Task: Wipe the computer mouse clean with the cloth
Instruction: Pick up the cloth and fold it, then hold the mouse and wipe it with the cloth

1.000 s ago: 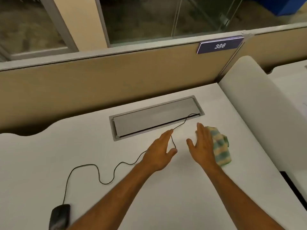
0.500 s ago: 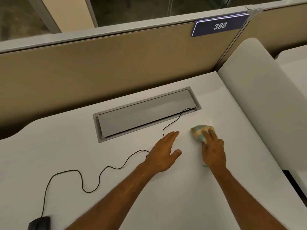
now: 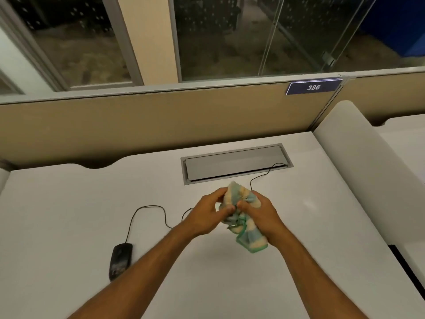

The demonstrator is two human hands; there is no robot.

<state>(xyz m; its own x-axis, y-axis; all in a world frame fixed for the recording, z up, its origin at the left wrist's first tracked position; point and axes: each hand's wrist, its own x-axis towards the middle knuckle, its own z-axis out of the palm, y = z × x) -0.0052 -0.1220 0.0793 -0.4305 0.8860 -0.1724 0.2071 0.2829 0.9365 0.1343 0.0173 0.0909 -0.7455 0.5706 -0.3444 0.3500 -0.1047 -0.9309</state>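
Note:
A crumpled cloth [image 3: 244, 229] with green, blue and cream stripes is held above the white desk [image 3: 69, 203], bunched between both hands. My left hand [image 3: 207, 215] pinches its upper left part and my right hand [image 3: 262, 215] grips its right side, with the loose end hanging below. The black computer mouse [image 3: 120, 260] lies on the desk to the lower left, well apart from both hands. Its thin black cable [image 3: 147, 208] loops across the desk, passes behind my hands and runs into the cable hatch.
A grey cable hatch [image 3: 234, 163] is set into the desk behind my hands. A tan partition [image 3: 138, 125] with a label reading 386 [image 3: 313, 87] stands at the back. A white divider [image 3: 358, 162] rises along the right side of the desk.
My right hand has lifted the cloth off the desk, and my left hand has come over to grip it too. The camera has tilted, so the mouse is now fully in view.

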